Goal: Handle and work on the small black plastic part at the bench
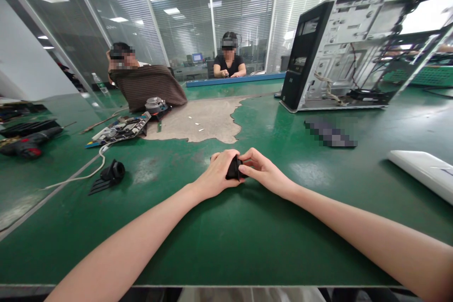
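Observation:
A small black plastic part [233,168] is between my two hands, just above or on the green table; its exact kind is hard to make out. My left hand [220,173] wraps around it from the left, fingers curled over its far side. From the right, my right hand [262,170] pinches its edge between thumb and fingers. Much of the part is covered by my fingers. To the left lies a black part with a round collar and flat slotted fins [110,175], apart from both hands.
An opened computer case [311,56] stands at the back right, a white device [421,170] at the right edge. A circuit board [122,131], a white cable [102,163] and a power drill [31,144] lie left. Two people sit beyond the table [226,240].

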### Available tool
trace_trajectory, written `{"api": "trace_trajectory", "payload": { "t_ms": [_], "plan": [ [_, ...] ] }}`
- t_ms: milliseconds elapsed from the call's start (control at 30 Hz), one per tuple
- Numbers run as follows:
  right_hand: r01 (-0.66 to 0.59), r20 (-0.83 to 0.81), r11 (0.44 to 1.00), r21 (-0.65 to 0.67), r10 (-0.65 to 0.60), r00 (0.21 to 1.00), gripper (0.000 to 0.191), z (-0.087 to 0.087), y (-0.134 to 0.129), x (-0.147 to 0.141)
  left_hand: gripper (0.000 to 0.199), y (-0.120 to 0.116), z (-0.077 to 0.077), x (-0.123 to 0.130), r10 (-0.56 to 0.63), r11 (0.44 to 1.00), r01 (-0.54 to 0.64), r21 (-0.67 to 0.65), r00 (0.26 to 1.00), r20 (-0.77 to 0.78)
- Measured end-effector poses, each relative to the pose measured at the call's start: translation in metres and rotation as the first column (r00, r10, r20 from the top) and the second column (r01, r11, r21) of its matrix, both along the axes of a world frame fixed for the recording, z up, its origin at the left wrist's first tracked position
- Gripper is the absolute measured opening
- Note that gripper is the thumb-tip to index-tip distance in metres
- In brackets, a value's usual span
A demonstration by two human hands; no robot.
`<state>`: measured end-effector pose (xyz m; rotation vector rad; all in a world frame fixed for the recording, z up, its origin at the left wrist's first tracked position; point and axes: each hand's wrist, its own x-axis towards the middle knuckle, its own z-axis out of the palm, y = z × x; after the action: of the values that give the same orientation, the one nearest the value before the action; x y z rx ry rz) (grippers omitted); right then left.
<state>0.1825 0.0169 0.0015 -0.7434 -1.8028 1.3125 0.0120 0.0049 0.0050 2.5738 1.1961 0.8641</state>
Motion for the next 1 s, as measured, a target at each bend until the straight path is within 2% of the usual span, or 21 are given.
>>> {"api": "trace_trajectory", "payload": {
  "t_ms": [167, 367, 567, 700, 1000],
  "plan": [
    [0.01, 0.039, 1.0, 0.01, -0.01, 0.999, 0.02, -0.0006, 0.0023, -0.0005, 0.053, 0.0006, -0.0002, -0.0016, -0.005, 1.0, 0.005, -0.001, 1.0, -0.015],
    [-0.072, -0.001, 0.997, -0.002, 0.072, 0.997, 0.025, 0.0004, -0.0016, 0.0021, 0.052, -0.0004, 0.0001, -0.0016, 0.005, 1.0, -0.005, 0.012, 1.0, -0.029],
    [0.009, 0.006, 0.999, 0.044, -0.009, 1.0, 0.015, 0.0001, -0.0015, -0.0003, 0.052, -0.0006, 0.0008, -0.0005, 0.005, 1.0, -0.005, 0.013, 1.0, -0.025],
    [0.039, 0.03, 0.999, 0.009, -0.04, 0.999, 0.019, -0.0003, 0.0008, -0.0016, 0.053, -0.0002, 0.0004, -0.0008, 0.009, 1.0, -0.009, 0.006, 1.0, -0.021],
    [-0.061, 0.004, 0.998, 0.005, 0.061, 0.998, 0.026, 0.0014, -0.0034, 0.0024, 0.052, -0.0003, -0.0002, -0.0011, 0.001, 1.0, -0.001, 0.016, 1.0, -0.024]
  ]
}}
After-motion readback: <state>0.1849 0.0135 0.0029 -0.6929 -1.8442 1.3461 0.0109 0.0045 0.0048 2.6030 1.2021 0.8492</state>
